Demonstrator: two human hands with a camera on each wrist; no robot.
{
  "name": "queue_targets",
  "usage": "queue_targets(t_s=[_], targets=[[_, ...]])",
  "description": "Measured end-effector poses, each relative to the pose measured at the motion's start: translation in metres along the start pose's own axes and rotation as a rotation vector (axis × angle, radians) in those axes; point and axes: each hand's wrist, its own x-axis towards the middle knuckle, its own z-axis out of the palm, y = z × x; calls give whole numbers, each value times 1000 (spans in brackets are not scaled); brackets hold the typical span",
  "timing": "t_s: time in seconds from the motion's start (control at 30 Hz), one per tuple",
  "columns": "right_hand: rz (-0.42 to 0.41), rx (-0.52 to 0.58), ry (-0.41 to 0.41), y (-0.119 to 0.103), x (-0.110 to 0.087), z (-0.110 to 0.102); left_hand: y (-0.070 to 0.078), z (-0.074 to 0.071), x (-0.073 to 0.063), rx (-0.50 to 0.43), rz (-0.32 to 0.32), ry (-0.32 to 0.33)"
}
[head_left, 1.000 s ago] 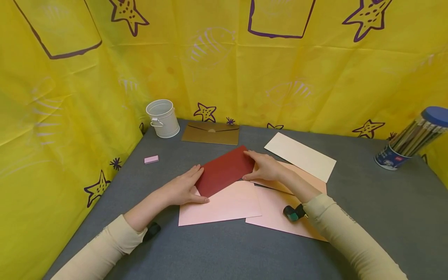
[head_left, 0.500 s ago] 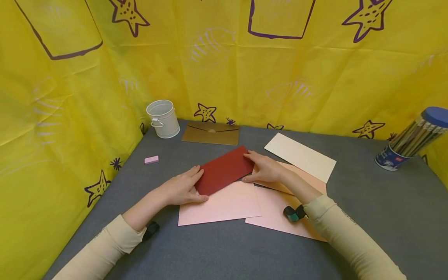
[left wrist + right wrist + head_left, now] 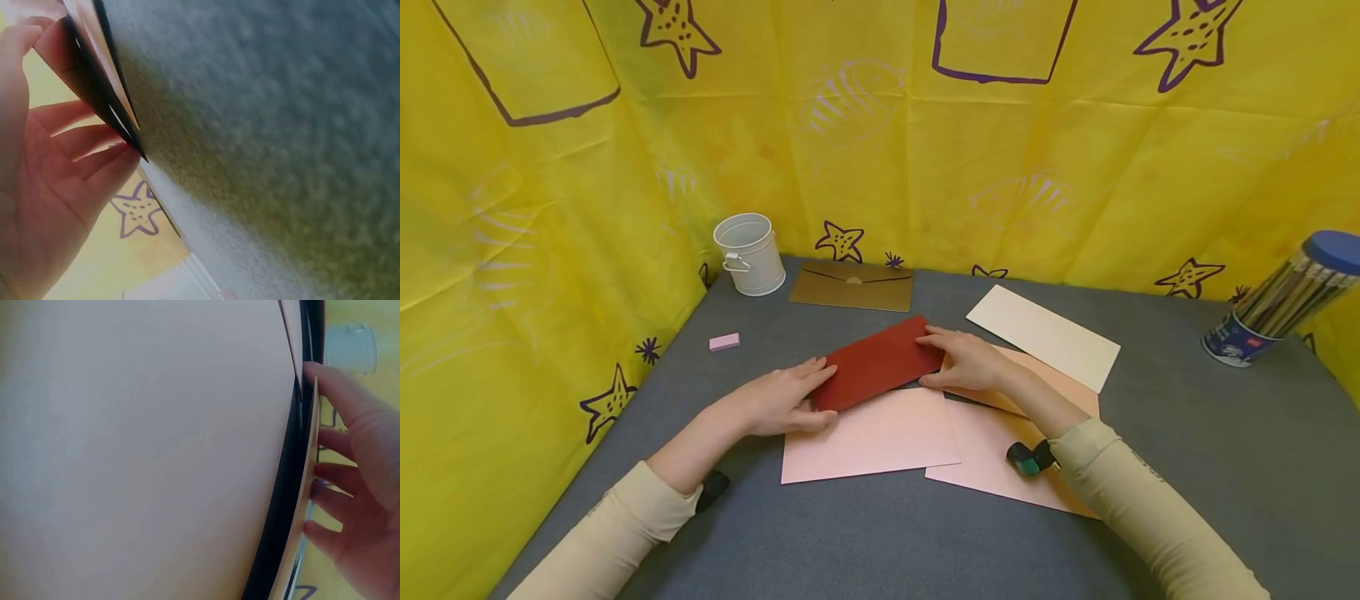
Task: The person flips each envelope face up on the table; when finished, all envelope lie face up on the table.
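A plain red envelope [image 3: 880, 362] lies at a slant in the middle of the table, in the head view. My left hand [image 3: 778, 402] holds its left end, thumb at the near edge and fingers over the far side. At the other end my right hand [image 3: 968, 360] grips it, index finger over the upper corner, thumb by the lower one. Under its near edge sits a pale pink envelope [image 3: 872, 442]. In the left wrist view the red envelope [image 3: 59, 50] shows between thumb and fingers.
Another pink envelope [image 3: 992, 446], a peach envelope [image 3: 1052, 379] and a cream envelope [image 3: 1045, 333] overlap at right. Behind are a gold envelope [image 3: 850, 292] and a white bucket [image 3: 756, 262]. A pink eraser [image 3: 724, 342] lies left; a tub of pencils [image 3: 1240, 337] stands far right.
The red envelope has shifted slightly left, and its left end has moved away from me, baring more of the pink envelope. My left hand has moved left with it; the right has barely moved.
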Motion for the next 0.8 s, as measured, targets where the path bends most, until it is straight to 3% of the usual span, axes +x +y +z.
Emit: queue_targets(t_s=[0.13,0.47,0.8], targets=[[-15,-13,7,-1,0,0,-3,-2,-2,-14,36,23],[-62,-4,23,-3,0,0,-14,-5,-6,-51,55,20],[-112,-23,32,-3,2,2,-26,-7,-12,-24,252,146]])
